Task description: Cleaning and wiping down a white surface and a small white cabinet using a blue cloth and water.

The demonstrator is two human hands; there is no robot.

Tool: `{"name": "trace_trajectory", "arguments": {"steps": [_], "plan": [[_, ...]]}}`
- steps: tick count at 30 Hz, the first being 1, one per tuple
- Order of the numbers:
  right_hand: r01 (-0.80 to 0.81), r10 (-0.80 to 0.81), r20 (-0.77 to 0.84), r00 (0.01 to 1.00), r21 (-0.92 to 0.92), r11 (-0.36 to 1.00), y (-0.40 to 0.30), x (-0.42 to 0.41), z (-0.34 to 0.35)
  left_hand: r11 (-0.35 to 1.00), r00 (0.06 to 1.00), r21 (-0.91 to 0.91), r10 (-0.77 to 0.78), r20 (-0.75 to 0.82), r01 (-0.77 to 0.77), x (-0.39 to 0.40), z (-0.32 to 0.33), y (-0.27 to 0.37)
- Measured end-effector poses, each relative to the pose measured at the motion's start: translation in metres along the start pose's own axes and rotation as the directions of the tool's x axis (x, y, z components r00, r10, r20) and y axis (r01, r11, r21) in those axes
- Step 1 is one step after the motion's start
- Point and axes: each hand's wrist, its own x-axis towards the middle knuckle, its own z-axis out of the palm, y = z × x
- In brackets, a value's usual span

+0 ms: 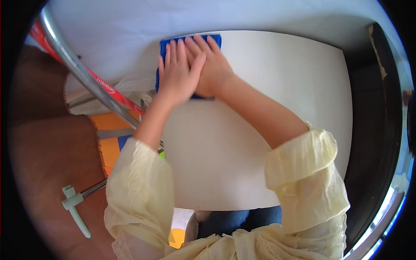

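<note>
A folded dark-blue cloth (pixel 163 46) lies at the far left corner of a white tabletop (pixel 253 136). Both of my hands are laid flat on it, palms down. My left hand (pixel 178 74) rests over the cloth's left part, its fingers extended and slightly spread. Beside it, my right hand (pixel 213 70) lies on the right part, with my left thumb crossing over the back of it. Between and around my fingers, only the cloth's edges and corners show. Neither hand is closed around anything visible.
A bent metal tube (pixel 81 76) and a red pole (pixel 107 87) bearing writing slant along the left. Lower left, a pale green plastic fitting (pixel 73 202) caps a metal rod, above a brown surface (pixel 55 152). A dark panel (pixel 370 130) stands right of the table.
</note>
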Motion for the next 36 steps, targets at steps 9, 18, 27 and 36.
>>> {"name": "trace_trajectory", "arguments": {"steps": [9,18,27,36], "plan": [[0.129,-0.126,-0.035,0.991,0.098,0.987,0.004,-0.115,-0.033,0.983,0.973,0.008,0.183,0.143,-0.186,-0.107,0.020,0.052],[-0.211,0.214,0.066,0.975,-0.041,0.977,0.062,-0.089,-0.045,0.985,0.981,-0.087,0.157,0.116,-0.147,-0.013,0.045,0.091],[-0.324,0.304,0.229,0.925,0.058,0.944,0.048,-0.147,-0.064,0.858,0.888,-0.512,0.265,0.376,-0.039,-0.057,0.048,0.130],[-0.404,0.391,0.165,0.905,0.049,0.914,0.087,-0.174,-0.059,0.916,0.931,-0.377,0.250,0.267,-0.138,-0.040,0.101,0.171]]}}
